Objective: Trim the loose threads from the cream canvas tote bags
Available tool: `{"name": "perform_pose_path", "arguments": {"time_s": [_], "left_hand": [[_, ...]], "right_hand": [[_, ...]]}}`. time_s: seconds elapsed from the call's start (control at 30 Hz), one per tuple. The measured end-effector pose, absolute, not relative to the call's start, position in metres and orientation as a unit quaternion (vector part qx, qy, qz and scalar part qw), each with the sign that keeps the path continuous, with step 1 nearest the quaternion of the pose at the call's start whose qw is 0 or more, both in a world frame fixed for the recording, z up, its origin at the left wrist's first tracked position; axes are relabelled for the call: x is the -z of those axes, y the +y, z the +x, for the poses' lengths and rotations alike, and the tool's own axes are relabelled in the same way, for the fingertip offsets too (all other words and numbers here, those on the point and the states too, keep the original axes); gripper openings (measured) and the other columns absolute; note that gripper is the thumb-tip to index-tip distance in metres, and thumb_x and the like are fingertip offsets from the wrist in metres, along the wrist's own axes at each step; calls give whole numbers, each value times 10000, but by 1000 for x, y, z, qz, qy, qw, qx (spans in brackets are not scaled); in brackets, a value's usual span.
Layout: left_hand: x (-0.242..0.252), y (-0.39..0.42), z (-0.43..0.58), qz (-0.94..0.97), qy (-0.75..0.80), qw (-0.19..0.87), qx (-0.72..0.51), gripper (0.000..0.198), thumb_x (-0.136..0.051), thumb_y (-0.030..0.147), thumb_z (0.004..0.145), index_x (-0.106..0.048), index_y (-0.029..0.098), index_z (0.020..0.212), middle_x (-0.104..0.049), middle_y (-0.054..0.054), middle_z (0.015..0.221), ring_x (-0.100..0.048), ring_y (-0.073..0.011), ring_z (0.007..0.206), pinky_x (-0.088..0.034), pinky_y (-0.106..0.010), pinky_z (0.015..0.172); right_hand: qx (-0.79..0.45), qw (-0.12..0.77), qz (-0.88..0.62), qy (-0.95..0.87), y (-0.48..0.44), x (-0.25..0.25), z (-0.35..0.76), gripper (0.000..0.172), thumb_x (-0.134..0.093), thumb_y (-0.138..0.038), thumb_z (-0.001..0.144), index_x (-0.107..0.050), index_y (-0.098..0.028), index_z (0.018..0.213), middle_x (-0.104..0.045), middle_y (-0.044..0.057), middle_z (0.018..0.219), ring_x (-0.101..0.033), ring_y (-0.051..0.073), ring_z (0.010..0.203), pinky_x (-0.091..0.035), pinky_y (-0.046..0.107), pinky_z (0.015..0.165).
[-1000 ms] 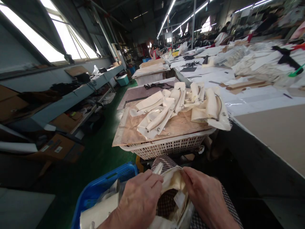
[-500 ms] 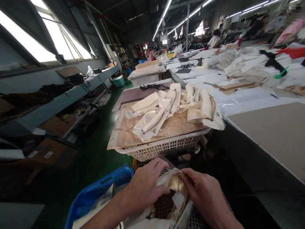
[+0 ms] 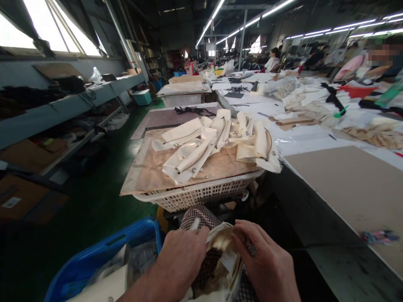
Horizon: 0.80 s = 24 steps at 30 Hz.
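Observation:
My left hand [image 3: 181, 262] and my right hand [image 3: 267, 264] are low in the view, both with fingers pinched on a cream fabric piece [image 3: 222, 243] held over my checkered lap [image 3: 201, 216]. The piece is folded and crumpled between the two hands, with a small white label showing inside it. A blue plastic crate [image 3: 103, 256] with more cream pieces and clear plastic sits just left of my left hand.
Ahead, a white lattice basket [image 3: 201, 193] carries a brown board [image 3: 147, 170] piled with cream pieces [image 3: 217, 140]. A long worktable [image 3: 346, 180] runs along the right with scattered material. Shelves [image 3: 63, 109] line the left wall over a green floor. People sit far back.
The view has swung right and down a little. My hands have kept hold of the cream piece and shifted their grip on it, the left fingers curling in closer.

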State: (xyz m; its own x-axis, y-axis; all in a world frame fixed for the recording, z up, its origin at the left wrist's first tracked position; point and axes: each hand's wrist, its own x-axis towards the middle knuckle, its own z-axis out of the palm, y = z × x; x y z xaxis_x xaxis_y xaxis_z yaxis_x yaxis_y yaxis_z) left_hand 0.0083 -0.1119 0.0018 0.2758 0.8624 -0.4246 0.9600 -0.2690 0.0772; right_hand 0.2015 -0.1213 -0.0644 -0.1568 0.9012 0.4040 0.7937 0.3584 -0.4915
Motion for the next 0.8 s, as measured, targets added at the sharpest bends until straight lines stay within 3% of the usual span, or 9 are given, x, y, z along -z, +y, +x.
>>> {"name": "perform_pose_path", "arguments": {"time_s": [0.3,0.63,0.8], "left_hand": [[6,-111,6,797,569,162,124,244,-361,187,970,-601,198,1012,-737,-93,873,-716,-333,756,-549,-460,624],[1,-111,6,790,576,171,125,195,-425,165,930,-607,174,999,-728,-108,876,-708,-266,763,-519,-337,632],[0,-113,8,788,576,176,132,215,-412,173,949,-609,173,1034,-735,-117,907,-714,-295,789,-527,-381,648]], "right_hand": [[37,402,-514,-757,-116,59,190,268,-484,-206,952,-735,-208,859,-778,13,924,-746,132,736,-571,197,676],[79,418,-460,-779,-112,51,188,213,-529,-128,916,-721,-177,837,-780,36,889,-742,135,721,-570,213,702],[66,402,-485,-774,-113,53,190,235,-502,-159,927,-706,-184,814,-778,33,914,-745,134,725,-564,209,665]]}}
